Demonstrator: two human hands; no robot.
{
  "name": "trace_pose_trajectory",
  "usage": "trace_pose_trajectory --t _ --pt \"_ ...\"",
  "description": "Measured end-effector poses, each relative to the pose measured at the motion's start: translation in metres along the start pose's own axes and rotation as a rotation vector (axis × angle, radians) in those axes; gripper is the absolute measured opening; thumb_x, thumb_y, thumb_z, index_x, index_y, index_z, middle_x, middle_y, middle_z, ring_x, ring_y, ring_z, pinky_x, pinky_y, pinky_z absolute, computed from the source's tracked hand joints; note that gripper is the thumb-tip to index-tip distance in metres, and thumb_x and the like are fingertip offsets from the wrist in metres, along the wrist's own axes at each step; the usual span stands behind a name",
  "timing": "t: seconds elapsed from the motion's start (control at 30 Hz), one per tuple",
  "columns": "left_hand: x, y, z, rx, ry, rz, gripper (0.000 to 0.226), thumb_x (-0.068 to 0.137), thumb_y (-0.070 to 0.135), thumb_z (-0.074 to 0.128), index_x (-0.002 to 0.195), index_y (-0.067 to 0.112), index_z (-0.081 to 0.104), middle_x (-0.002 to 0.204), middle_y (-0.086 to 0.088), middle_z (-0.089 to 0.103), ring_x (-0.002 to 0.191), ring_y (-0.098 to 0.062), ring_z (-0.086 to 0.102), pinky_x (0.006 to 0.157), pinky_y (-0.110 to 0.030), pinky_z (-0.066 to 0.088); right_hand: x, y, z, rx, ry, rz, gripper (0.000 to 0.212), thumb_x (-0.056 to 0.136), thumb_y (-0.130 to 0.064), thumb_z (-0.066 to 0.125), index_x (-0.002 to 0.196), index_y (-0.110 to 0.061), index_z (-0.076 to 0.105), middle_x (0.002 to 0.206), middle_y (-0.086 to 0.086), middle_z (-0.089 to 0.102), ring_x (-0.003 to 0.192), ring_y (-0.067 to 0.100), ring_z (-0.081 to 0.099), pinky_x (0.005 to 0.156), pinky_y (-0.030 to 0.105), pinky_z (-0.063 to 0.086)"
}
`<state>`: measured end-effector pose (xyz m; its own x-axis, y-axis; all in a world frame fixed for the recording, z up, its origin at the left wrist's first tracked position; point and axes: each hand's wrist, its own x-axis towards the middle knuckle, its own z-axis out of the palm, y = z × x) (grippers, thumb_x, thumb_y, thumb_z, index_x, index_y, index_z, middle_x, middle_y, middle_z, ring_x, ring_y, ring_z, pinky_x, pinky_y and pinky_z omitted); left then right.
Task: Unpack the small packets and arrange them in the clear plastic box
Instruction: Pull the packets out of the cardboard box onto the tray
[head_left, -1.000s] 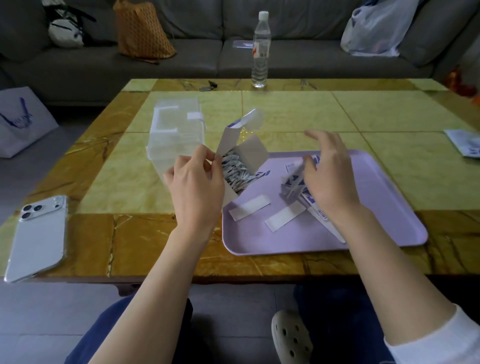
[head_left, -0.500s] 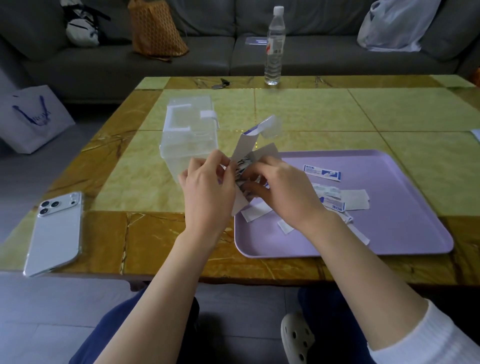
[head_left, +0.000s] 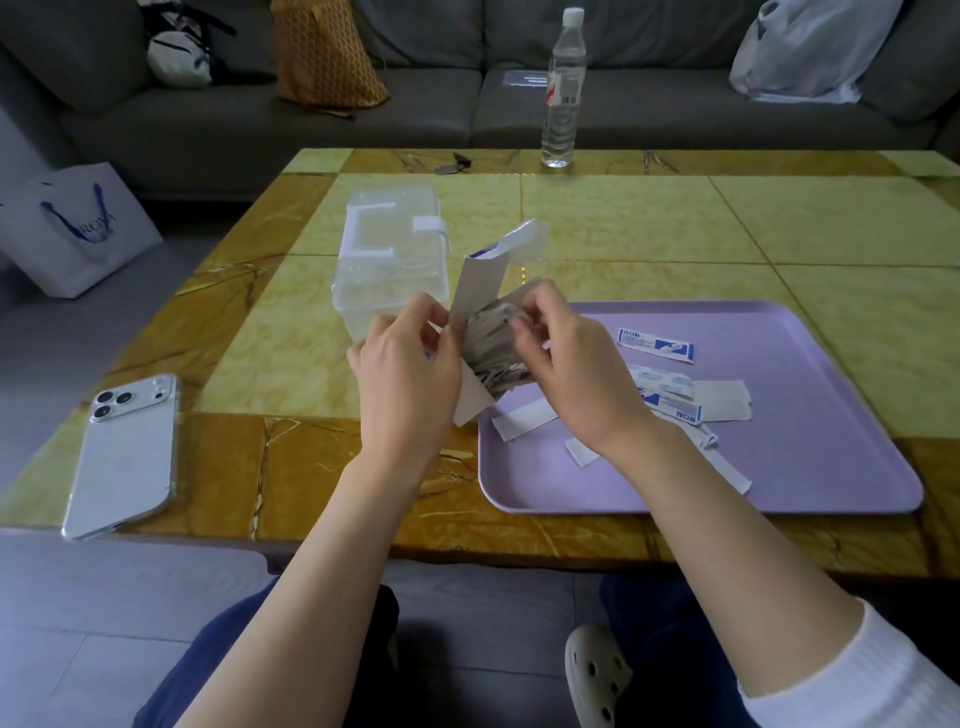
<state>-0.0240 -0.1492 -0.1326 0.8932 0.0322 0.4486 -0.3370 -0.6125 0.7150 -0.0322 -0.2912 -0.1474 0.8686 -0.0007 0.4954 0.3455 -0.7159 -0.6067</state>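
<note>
Left hand (head_left: 405, 374) grips the tilted carton (head_left: 480, 291); right hand (head_left: 576, 374) pinches packets (head_left: 491, 338) at its mouth. Its long axis leans up, flap away.

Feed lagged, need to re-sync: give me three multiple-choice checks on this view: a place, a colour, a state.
1. Where is the phone?
A. on the sofa
B. on the floor
C. on the table, near its left edge

2. What colour is the tray?
A. purple
B. green
C. red

3. How is the carton's top flap?
A. taped shut
B. open
C. torn off

C: it lies flat on the table's left side.
A: its bare floor is purple.
B: the flap stands up while the left hand grips the carton and the right hand pinches packets inside.
</note>
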Motion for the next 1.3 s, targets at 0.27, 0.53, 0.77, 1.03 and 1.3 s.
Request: trace_pose_trajectory --t 0.27,0.53,0.77,1.03,1.3 --pt "-0.006 0.008 0.006 -0.009 -0.03 0.02 0.016 0.092 0.021 0.055 0.078 0.02 0.047 0.065 0.015 0.044 0.077 -0.018 0.043 0.078 -0.038 0.037 -0.005 -0.008 -0.006 0.267 -0.051 0.15 0.015 0.082 -0.024 0.071 0.091 -0.018 0.06 0.077 -0.003 0.065 0.067 0.005 0.058 0.059 0.019 0.047" --pt "0.005 0.0 0.004 0.085 0.054 -0.026 0.015 0.094 0.022 0.051 0.08 0.018 0.048 0.074 0.003 0.054 0.081 -0.016 0.04 0.078 -0.029 0.023 0.001 0.02 -0.046 0.092 0.272 0.262 0.01 0.084 -0.017 0.066 0.088 -0.02 0.057 0.055 -0.011 0.04 0.053 0.007 0.037 0.05 0.021 0.032" --pt "0.003 0.001 0.007 0.078 0.049 -0.023 0.016 0.094 0.023 0.052 0.079 0.019 0.047 0.075 0.001 0.056 0.081 -0.013 0.038 0.077 -0.028 0.021 -0.005 0.038 -0.064 -0.153 0.227 0.295 0.045 0.082 0.01 0.042 0.117 -0.015 0.055 0.111 0.0 0.067 0.101 0.024 0.061 0.075 0.035 0.049" --pt "-0.001 0.007 0.01 0.065 0.021 -0.004 0.016 0.094 0.023 0.052 0.079 0.02 0.047 0.067 0.011 0.047 0.08 -0.012 0.036 0.077 -0.027 0.021 -0.007 0.046 -0.067 -0.273 0.264 0.315 0.044 0.086 0.011 0.039 0.12 -0.013 0.055 0.12 0.004 0.059 0.108 0.021 0.052 0.079 0.027 0.038" --pt "-0.002 0.009 0.01 0.045 0.002 0.02 0.017 0.093 0.023 0.053 0.078 0.023 0.046 0.065 0.014 0.047 0.079 -0.012 0.038 0.074 -0.026 0.019 -0.007 0.022 -0.043 -0.089 0.154 0.018 0.011 0.092 -0.013 0.056 0.098 -0.011 0.064 0.091 0.001 0.067 0.079 0.017 0.062 0.067 0.02 0.049"
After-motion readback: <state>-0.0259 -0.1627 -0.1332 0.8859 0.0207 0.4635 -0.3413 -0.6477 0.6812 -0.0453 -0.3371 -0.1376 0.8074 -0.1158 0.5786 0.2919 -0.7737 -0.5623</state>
